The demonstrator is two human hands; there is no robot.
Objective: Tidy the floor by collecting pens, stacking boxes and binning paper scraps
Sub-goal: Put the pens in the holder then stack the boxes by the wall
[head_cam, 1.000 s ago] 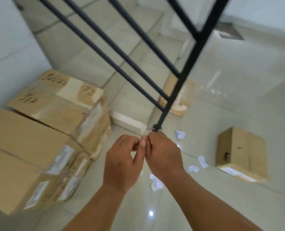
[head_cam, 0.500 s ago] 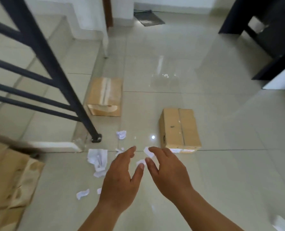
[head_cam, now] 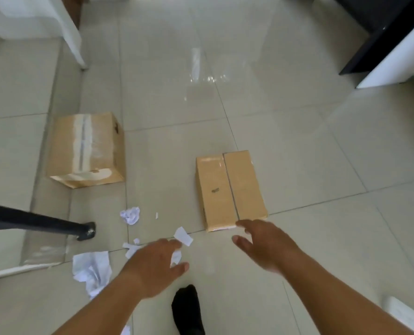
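Both arms reach forward from the bottom of frame, forearms bare, palms down over the glossy pale tiled floor (head_cam: 298, 141). Left hand (head_cam: 155, 264), lower centre: fingers straight and spread, thumb splayed right, nothing gripped. A white paper sliver (head_cam: 176, 256) shows in the gap between its thumb and forefinger; can't tell if it touches the hand or lies on the tile below. Right hand (head_cam: 266, 245), just right of centre: fingers extended and slightly apart, thumb angled left, holding nothing. Its fingertips sit at the near edge of the plain brown cardboard box (head_cam: 230, 189); contact unclear, blurred. That box lies flat at centre-right, top seam running away from the camera. Taped brown cardboard box (head_cam: 87, 148) sits mid-left, well apart from the first, with a pale tape strip along its top. Paper litter is all lower left of centre: crumpled white paper ball (head_cam: 130, 215) between the two boxes and nearer the camera, flat white paper scrap (head_cam: 183, 235) just beyond the left fingertips, small white paper bits (head_cam: 131, 247) beside the left hand, large crumpled white paper sheet (head_cam: 92, 269) left of the left wrist. Black metal railing post (head_cam: 36, 223) enters from the left edge, its foot on the floor near the ball. Black-socked foot (head_cam: 188, 308) at bottom centre between the forearms. Dark furniture (head_cam: 370, 25) upper right.
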